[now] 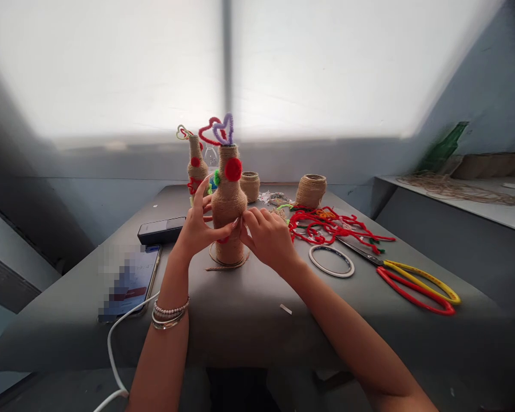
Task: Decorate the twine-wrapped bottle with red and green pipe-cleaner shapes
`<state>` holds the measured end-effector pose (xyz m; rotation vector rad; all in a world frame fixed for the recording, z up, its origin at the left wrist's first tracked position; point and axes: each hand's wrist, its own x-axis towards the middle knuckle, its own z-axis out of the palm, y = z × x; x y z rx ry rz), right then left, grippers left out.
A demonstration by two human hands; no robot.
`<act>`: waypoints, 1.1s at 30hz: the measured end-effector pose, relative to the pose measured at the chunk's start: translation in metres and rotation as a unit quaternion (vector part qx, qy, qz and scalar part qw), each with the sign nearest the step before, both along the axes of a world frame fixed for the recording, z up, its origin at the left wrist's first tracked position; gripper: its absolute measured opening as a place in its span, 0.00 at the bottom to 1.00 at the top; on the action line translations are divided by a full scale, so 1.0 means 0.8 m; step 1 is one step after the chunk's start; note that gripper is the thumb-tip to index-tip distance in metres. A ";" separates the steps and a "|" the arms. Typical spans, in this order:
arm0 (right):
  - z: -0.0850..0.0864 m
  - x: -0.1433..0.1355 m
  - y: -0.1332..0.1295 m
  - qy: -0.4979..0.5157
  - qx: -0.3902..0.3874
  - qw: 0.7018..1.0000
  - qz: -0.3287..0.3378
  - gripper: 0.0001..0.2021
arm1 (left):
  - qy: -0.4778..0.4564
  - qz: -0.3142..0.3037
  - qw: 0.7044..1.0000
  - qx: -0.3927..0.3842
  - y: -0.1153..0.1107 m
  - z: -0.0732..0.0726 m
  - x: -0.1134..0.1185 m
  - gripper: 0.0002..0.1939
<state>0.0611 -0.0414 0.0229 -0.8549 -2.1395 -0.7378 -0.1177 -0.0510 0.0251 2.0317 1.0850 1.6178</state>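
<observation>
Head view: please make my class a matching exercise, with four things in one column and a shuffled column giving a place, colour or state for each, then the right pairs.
Things
1. scissors
2. phone
3. ring
4. near bottle

Descriptions
A. upright and wrapped in twine, between the left hand and the right hand
B. lying on the left side of the table
C. one red handle, one yellow handle
D. white and round

Right pairs: 1-C, 2-B, 3-D, 4-A
</observation>
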 end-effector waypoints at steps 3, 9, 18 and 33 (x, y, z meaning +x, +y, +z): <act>0.001 0.006 0.005 0.027 -0.053 0.996 0.069 0.07 | 0.012 0.013 1.000 0.025 0.000 -0.001 0.002 0.52; 0.002 0.014 0.012 0.076 -0.177 0.970 0.147 0.05 | 0.028 0.026 0.998 0.040 0.000 -0.001 0.006 0.51; 0.002 0.019 0.017 0.076 -0.218 0.954 0.193 0.04 | 0.016 0.053 0.998 0.039 -0.004 0.002 0.013 0.51; 0.000 0.020 0.018 0.071 -0.219 0.955 0.186 0.04 | 0.022 0.079 0.996 0.039 -0.007 0.003 0.018 0.53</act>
